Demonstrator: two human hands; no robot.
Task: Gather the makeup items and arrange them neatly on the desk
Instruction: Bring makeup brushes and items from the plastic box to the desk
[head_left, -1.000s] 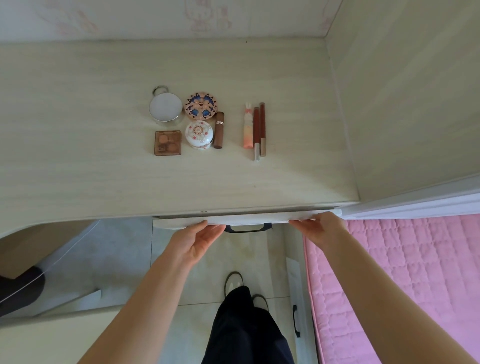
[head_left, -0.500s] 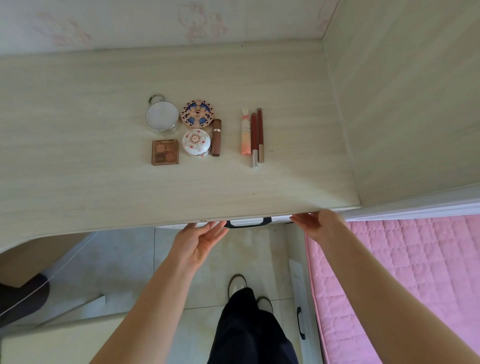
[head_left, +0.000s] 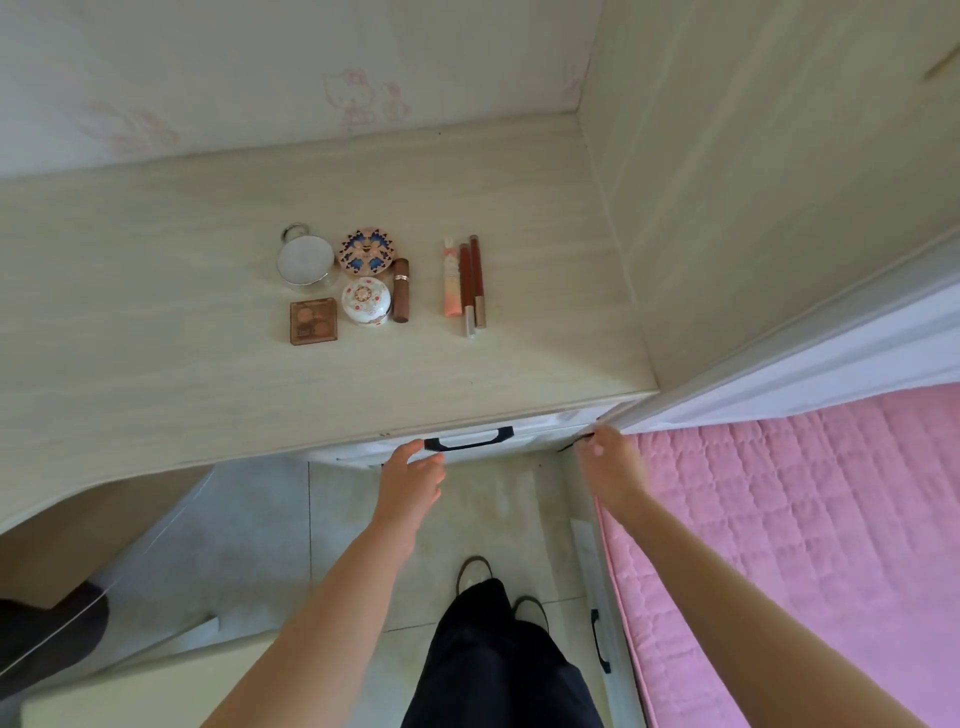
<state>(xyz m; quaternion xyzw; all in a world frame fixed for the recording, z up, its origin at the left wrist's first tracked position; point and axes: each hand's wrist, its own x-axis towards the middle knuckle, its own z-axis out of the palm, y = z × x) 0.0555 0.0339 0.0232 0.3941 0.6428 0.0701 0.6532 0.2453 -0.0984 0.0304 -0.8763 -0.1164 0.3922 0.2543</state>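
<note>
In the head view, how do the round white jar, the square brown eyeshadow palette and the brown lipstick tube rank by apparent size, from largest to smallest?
1. Round white jar, widest of the three.
2. Square brown eyeshadow palette, only a little smaller; this order is not certain.
3. Brown lipstick tube, clearly the smallest in area, being narrow.
All lie at similar distance on the desk.

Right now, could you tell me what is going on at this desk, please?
A person stands at the desk with both hands at the drawer under its front edge. The left hand is open by the black handle, and the right hand is at the drawer's right end; its grip is unclear. The drawer looks shut. The makeup items already lie grouped on the desktop, untouched.
</note>
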